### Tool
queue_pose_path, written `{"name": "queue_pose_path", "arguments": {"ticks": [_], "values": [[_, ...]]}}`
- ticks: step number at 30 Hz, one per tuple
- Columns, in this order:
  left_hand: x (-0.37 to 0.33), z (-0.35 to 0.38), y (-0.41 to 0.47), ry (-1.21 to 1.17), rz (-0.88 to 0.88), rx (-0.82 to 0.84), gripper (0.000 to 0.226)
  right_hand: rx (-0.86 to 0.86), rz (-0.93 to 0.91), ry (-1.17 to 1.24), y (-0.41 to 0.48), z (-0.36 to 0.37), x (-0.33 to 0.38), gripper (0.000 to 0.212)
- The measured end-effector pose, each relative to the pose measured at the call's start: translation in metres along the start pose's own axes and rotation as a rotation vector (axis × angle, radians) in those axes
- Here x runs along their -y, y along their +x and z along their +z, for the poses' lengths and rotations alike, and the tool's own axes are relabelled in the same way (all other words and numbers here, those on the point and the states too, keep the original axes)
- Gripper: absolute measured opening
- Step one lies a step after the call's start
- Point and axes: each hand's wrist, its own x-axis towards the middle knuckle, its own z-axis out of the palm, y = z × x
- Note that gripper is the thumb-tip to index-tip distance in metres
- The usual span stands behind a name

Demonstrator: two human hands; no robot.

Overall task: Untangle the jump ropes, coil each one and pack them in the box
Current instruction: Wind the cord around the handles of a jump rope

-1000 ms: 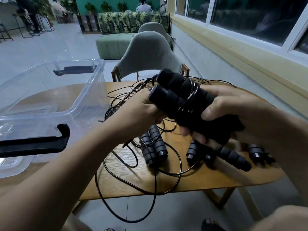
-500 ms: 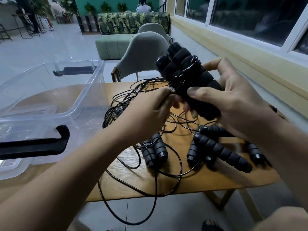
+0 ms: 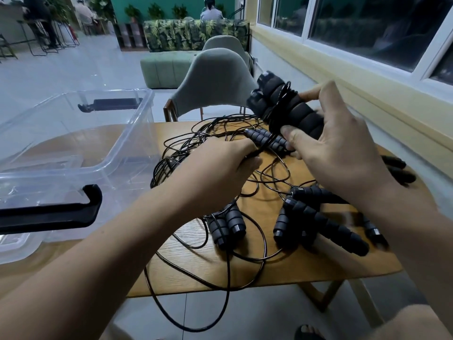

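My right hand (image 3: 335,153) grips a pair of black foam jump-rope handles (image 3: 286,106), held side by side with thin black cord wound round them, above the wooden table (image 3: 245,268). My left hand (image 3: 220,168) pinches the cord (image 3: 263,147) running down from that bundle. Below lies a tangle of black cords (image 3: 191,146) with several more handles, one pair (image 3: 226,224) in the middle and others (image 3: 318,222) to the right. The clear plastic box (image 3: 81,133) with black latches stands open on the table's left.
One cord loop (image 3: 196,312) hangs over the table's near edge. A grey chair (image 3: 213,79) stands behind the table, and a yellow wall with windows runs along the right. Green sofas and people are far back. A sandalled foot (image 3: 308,332) shows below.
My right hand has lifted the handle pair up and away to the right, tilting it. My left hand has let go of the handles and slid down to pinch the cord.
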Motion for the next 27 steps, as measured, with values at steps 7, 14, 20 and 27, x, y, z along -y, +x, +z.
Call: {"name": "queue_pose_path", "arguments": {"ticks": [7,14,20,27], "values": [[0.01,-0.004,-0.001,0.093,0.165,-0.087,0.022,0.373,0.072,-0.326,0.006,-0.003,0.002,0.032],[0.006,-0.01,0.0,0.016,0.331,-0.016,0.038,0.965,0.063,-0.301,0.008,-0.021,0.004,0.021],[0.003,-0.011,0.0,-0.032,0.403,-0.008,0.043,1.268,0.07,0.156,0.011,-0.047,0.0,0.032],[-0.004,-0.011,0.002,-0.082,0.412,-0.103,0.058,1.276,0.21,0.684,0.01,-0.056,-0.006,0.03]]}}
